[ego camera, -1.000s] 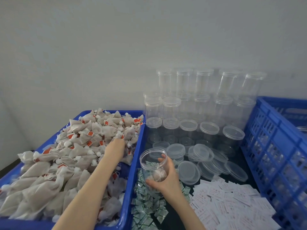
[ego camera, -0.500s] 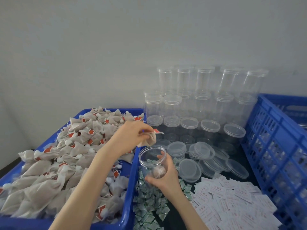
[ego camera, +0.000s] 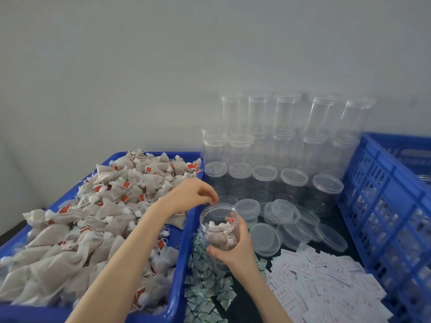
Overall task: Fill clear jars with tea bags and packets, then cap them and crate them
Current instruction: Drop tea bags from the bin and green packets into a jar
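Jar (ego camera: 220,231), clear, uncapped, upright, sits just right of the blue tray's (ego camera: 184,231) right wall, above the pile of green packets (ego camera: 205,287). A few tea bags (ego camera: 219,236) lie inside it, one red tag showing near the rim. Right hand (ego camera: 235,250) wraps the jar's lower right side, fingers curled round it, thumb across the front. Left hand (ego camera: 191,194) hovers just above-left of the jar mouth, fingertips pinched loosely together; nothing seems to be between them, though it's hard to tell. Left of the jar, the tray is heaped with loose tea bags (ego camera: 112,206) with red tags. Right of the jar: loose clear lids (ego camera: 285,212), overlapping. Behind the jar, stacked empty jars (ego camera: 268,148) against the wall, several capped. Right and nearer than the jar, scattered white paper packets (ego camera: 326,283). Far right of the jar, a blue slatted crate (ego camera: 384,206).
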